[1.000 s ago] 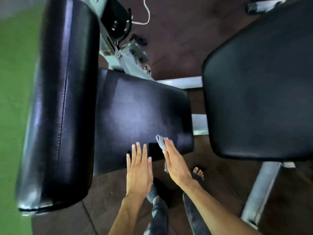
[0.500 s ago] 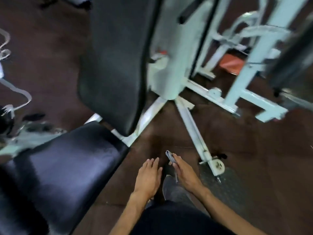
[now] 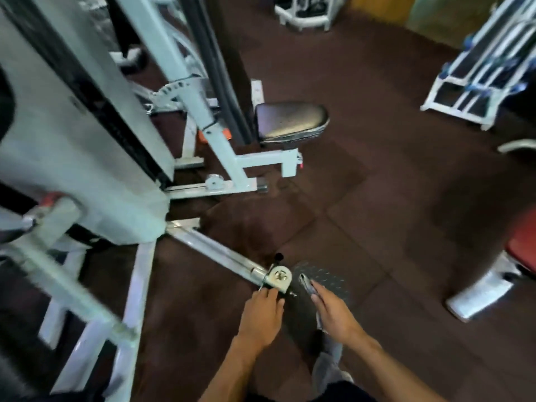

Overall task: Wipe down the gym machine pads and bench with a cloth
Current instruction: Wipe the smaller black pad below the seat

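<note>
My right hand point(image 3: 333, 313) is closed around a small grey cloth point(image 3: 307, 285) whose folded end sticks out past my fingers. My left hand point(image 3: 262, 316) hangs beside it with the fingers curled loosely and nothing in it. Both hands are low in the view, above the dark floor. A black seat pad point(image 3: 290, 120) on a white machine stands further ahead, well beyond my hands. At the right edge shows part of a red pad point(image 3: 522, 245).
A white machine frame point(image 3: 87, 146) fills the left side. One of its floor bars point(image 3: 214, 253) runs diagonally to a pulley point(image 3: 280, 277) just ahead of my left hand. A white rack point(image 3: 478, 68) stands at the back right. Dark rubber flooring point(image 3: 377, 198) lies between.
The view has swung right, away from the black bench pads that my hands were on. Both hands came off the pad and now hang over the floor; the cloth stays in my right hand.
</note>
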Demonstrator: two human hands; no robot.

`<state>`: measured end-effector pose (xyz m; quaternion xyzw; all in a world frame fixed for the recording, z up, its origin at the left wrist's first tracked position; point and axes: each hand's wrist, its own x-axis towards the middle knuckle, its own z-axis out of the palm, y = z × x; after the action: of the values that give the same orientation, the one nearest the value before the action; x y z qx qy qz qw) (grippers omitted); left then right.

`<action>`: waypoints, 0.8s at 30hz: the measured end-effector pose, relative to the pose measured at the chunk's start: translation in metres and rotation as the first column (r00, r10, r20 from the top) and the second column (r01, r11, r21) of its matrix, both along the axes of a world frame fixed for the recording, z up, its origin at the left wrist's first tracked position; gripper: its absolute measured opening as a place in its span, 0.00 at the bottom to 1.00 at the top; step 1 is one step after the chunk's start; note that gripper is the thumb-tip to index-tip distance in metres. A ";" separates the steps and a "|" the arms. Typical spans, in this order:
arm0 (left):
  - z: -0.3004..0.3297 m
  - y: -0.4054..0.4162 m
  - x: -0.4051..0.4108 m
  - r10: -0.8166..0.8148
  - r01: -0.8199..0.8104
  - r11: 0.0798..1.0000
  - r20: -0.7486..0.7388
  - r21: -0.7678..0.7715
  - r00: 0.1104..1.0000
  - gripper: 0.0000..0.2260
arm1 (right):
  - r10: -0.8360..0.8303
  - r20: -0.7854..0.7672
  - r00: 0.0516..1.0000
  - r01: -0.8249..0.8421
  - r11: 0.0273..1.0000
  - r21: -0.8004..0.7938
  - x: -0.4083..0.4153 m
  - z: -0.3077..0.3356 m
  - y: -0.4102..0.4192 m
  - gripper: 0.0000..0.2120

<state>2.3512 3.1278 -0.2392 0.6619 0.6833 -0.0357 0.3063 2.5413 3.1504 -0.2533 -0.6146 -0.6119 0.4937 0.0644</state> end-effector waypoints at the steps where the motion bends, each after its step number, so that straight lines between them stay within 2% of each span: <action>1: 0.000 0.018 0.023 -0.008 0.008 1.000 0.013 0.004 1.000 0.19 | -0.029 0.003 1.000 0.029 1.000 0.008 0.024 0.001 0.014 0.23; 6: 0.003 0.109 0.110 -0.036 0.033 0.996 0.032 0.081 0.999 0.18 | -0.120 -0.003 0.993 0.120 0.991 0.066 0.110 0.024 0.092 0.21; 10: 0.011 0.177 0.144 -0.033 0.030 0.989 0.014 0.144 0.999 0.19 | -0.149 -0.001 0.989 0.149 0.983 0.103 0.142 0.029 0.167 0.22; 17: 0.005 0.296 0.151 0.034 -0.036 0.975 0.012 0.221 0.999 0.19 | -0.141 -0.058 0.988 0.148 0.978 0.143 0.141 0.034 0.292 0.22; 24: -0.023 0.462 0.121 0.110 -0.106 0.950 0.003 0.295 0.994 0.20 | -0.082 -0.088 0.993 0.098 0.975 0.200 0.111 0.008 0.458 0.21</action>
<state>2.4722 3.5894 -0.2622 0.6615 0.7181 0.0789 0.2013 2.6519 3.6089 -0.2453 -0.6118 -0.6276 0.4490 0.1737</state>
